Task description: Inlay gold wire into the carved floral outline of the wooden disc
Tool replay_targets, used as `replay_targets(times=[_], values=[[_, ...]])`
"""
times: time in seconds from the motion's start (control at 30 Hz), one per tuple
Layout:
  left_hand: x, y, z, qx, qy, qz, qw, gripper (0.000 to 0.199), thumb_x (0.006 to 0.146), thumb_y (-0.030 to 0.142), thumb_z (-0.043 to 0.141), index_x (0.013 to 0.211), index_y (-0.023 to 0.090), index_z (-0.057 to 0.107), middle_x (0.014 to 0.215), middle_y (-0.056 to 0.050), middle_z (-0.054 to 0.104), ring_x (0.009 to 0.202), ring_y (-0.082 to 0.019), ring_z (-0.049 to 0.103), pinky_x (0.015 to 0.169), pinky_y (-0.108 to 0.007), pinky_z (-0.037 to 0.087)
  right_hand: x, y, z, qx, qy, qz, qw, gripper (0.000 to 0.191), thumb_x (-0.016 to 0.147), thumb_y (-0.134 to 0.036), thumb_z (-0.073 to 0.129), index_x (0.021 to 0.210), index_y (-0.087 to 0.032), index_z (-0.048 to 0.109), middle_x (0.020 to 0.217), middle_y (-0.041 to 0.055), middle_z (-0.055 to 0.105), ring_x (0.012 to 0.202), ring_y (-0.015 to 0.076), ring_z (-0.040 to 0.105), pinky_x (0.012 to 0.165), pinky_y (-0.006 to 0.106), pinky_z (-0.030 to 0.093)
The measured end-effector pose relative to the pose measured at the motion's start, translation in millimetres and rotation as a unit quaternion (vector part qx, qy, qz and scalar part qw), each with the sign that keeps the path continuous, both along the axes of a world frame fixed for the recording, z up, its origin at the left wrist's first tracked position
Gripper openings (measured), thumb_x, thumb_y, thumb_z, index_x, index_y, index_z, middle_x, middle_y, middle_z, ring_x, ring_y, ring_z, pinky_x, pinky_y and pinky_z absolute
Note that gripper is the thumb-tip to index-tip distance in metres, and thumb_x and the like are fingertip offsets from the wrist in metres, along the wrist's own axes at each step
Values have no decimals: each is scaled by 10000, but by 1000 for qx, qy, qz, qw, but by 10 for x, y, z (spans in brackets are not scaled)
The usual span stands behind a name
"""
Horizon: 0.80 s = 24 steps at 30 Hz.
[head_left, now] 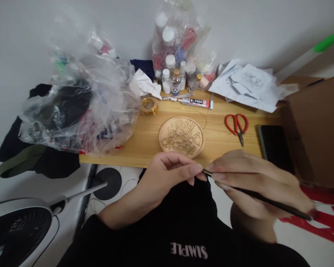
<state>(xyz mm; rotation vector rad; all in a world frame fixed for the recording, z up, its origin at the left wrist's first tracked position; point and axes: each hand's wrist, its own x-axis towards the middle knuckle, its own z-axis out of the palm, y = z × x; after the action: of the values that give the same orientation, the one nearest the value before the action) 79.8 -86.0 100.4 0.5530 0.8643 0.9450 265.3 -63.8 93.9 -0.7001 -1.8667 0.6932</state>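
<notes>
My right hand [256, 181] is closed around slim black tweezers [272, 202], whose back end points to the lower right. Their tip meets the fingertips of my left hand [169, 174], which pinches something too small to make out. Both hands are over my lap, just off the table's front edge. Right behind them on the table lies a round wooden disc [181, 137] with a flower design outlined in gold wire. A loose gold wire [203, 118] curves behind the disc, and a spool of gold wire [149, 105] sits to its left.
Red-handled pliers [236, 125] and a phone [274, 144] lie right. A B-7000 glue tube [197, 102], small bottles [176, 82], a bag of bottles [180, 40] and printed papers [249, 83] line the back. Plastic bags [100, 104] crowd the left, a cardboard box [320, 129] the right. A fan [19, 233] stands lower left.
</notes>
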Motion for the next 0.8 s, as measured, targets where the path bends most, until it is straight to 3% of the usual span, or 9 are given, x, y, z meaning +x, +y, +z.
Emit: replay_targets(times=[0.17, 0.27, 0.4, 0.47, 0.53, 0.63, 0.7, 0.8], values=[[-27, -5, -44, 23, 25, 19, 999, 145, 736, 227, 735, 628, 155, 669, 566, 32, 608, 560, -62, 522, 610, -185, 419, -3, 34, -20, 45, 3, 37, 998, 335, 739, -87, 694, 1039, -234, 712, 905, 36, 747, 782, 188, 708, 656, 322, 601], [-135, -6, -130, 37, 28, 21, 999, 192, 770, 238, 674, 619, 144, 602, 572, 22, 567, 551, -71, 486, 574, -199, 379, 61, 64, -59, 19, 36, 34, 999, 292, 742, -120, 699, 1008, -238, 724, 866, 35, 743, 748, 181, 702, 622, 309, 595], [-420, -90, -302, 60, 23, -21, 998, 324, 811, 344, 600, 583, 173, 445, 526, 44, 420, 492, -76, 387, 511, -226, 299, 118, 121, -137, -38, 87, 25, 995, 321, 723, -58, 688, 988, -233, 728, 837, 28, 732, 741, 170, 692, 606, 294, 586], [-620, -201, -407, 76, 95, -38, 992, 403, 821, 434, 556, 557, 192, 371, 493, 52, 359, 472, -80, 347, 508, -239, 286, 110, 165, -198, -60, 81, 23, 995, 328, 710, -33, 689, 967, -234, 730, 836, 26, 731, 751, 168, 691, 625, 295, 588], [-852, -355, -532, 74, 243, -108, 961, 481, 806, 564, 474, 521, 202, 336, 468, 46, 345, 462, -85, 346, 518, -250, 310, 88, 223, -288, -76, 89, 12, 993, 287, 716, -49, 693, 927, -240, 734, 825, 24, 731, 751, 164, 689, 637, 295, 587], [-1214, -620, -785, 30, 334, -131, 933, 507, 782, 591, 469, 484, 205, 335, 462, 34, 363, 463, -90, 371, 513, -251, 333, 64, 337, -478, -115, 144, -14, 983, 180, 728, -117, 708, 848, -246, 746, 784, 32, 724, 731, 170, 684, 627, 302, 578], [-1426, -782, -1015, -11, 412, -131, 902, 476, 830, 535, 456, 506, 199, 364, 497, 27, 402, 489, -96, 402, 530, -246, 368, 64, 431, -619, -151, 185, -57, 970, 119, 696, -156, 742, 786, -233, 753, 748, 48, 716, 681, 182, 678, 591, 315, 564], [-1663, -985, -1434, -80, 543, -132, 825, 362, 936, 389, 433, 672, 160, 531, 702, -21, 564, 672, -132, 541, 672, -283, 470, 91, 582, -806, -175, 236, -141, 945, 116, 581, -195, 813, 677, -206, 750, 639, 55, 689, 490, 159, 602, 498, 327, 491]])
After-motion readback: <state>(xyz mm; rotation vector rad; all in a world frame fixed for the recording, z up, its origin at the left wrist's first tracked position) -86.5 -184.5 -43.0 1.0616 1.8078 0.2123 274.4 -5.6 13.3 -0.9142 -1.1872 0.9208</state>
